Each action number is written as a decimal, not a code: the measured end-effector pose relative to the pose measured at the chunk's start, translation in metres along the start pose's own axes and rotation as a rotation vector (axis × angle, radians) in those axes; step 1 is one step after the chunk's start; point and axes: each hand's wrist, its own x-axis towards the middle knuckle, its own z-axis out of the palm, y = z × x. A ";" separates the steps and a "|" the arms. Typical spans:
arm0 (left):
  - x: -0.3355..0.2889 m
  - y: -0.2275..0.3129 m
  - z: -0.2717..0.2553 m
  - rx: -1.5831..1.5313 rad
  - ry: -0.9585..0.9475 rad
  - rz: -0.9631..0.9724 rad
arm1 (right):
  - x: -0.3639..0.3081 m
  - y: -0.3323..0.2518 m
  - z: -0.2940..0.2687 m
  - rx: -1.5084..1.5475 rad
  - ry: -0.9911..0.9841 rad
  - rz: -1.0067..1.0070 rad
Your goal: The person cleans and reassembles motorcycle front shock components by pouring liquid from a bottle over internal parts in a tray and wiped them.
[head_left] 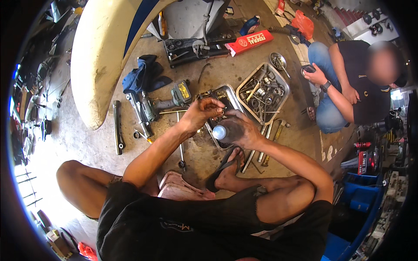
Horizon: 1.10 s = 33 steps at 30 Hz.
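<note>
My right hand [249, 130] is wrapped round a dark, see-through bottle [233, 132] with a pale cap [219, 132], tilted so the cap points toward me. Beside it, my left hand [203, 115] is closed, its fingertips pinching a small metal part [223, 112] whose kind is too small to make out. Both hands are over a metal tray [235, 101] with dark, oily contents, partly hidden by my fingers. Left of the tray, a green and black cordless impact wrench [167, 101] lies on the floor. A long T-handle wrench [180, 139] rests below my left wrist.
A second tray [285, 98] holds sockets and spanners. A hammer [275, 141] and steel bars lie near my sandalled foot [228, 167]. Ahead are a blue cloth [146, 76], a red box [249, 42] and a cream fender [98, 56]. At right, a person [348, 87] crouches, holding a phone.
</note>
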 end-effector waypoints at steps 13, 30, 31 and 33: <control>-0.005 -0.007 0.006 0.070 -0.026 0.012 | -0.003 -0.009 0.004 -0.056 -0.060 0.090; -0.003 -0.016 0.003 0.803 -0.009 0.692 | -0.009 -0.009 0.008 0.085 0.073 0.282; -0.003 -0.016 0.005 0.806 0.005 0.697 | -0.008 -0.011 0.005 0.037 0.043 0.262; -0.003 -0.014 0.005 0.793 0.049 0.688 | -0.008 -0.012 0.003 -0.025 0.027 0.198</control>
